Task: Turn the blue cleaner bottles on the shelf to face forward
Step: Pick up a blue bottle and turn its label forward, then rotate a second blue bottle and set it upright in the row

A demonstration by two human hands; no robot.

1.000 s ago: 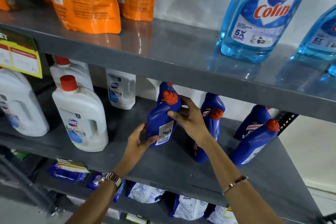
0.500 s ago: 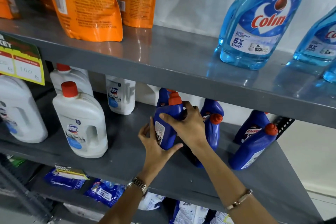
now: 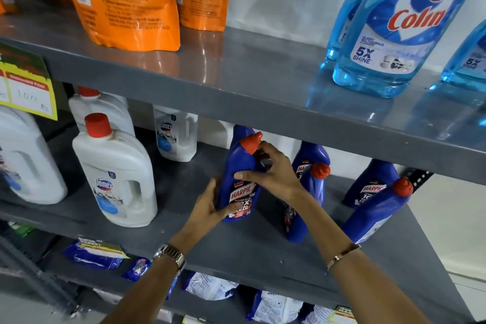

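Our left hand (image 3: 210,208) cups the Harpic bottle (image 3: 240,181) low on its side; our right hand (image 3: 271,171) pinches its neck under the red cap (image 3: 251,141). It stands on the middle shelf (image 3: 184,242), label forward. Other blue bottles (image 3: 307,192) stand right, white jugs (image 3: 115,176) left.
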